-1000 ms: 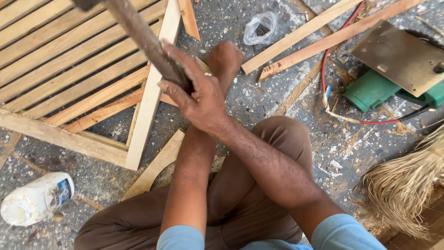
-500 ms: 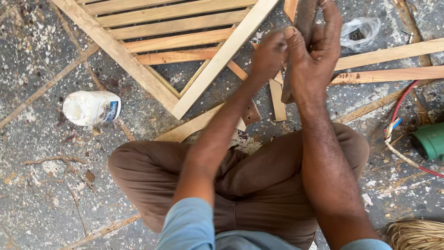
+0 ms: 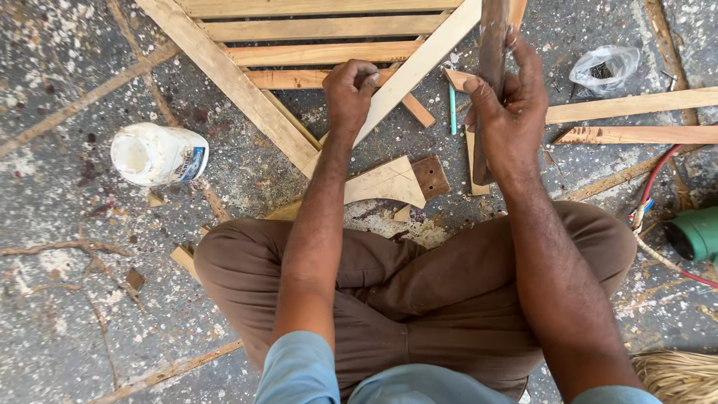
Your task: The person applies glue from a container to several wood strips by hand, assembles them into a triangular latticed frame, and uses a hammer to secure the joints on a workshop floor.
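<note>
Left hand [image 3: 351,93] clenched on the frame [image 3: 404,78] rail; right hand [image 3: 508,112] just beside it grips an upright handle [image 3: 490,45].

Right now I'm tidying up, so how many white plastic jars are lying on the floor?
1. The white plastic jar lies on its side on the speckled floor, left of the slatted wooden frame and the left hand. More could lie beyond the view.
</note>
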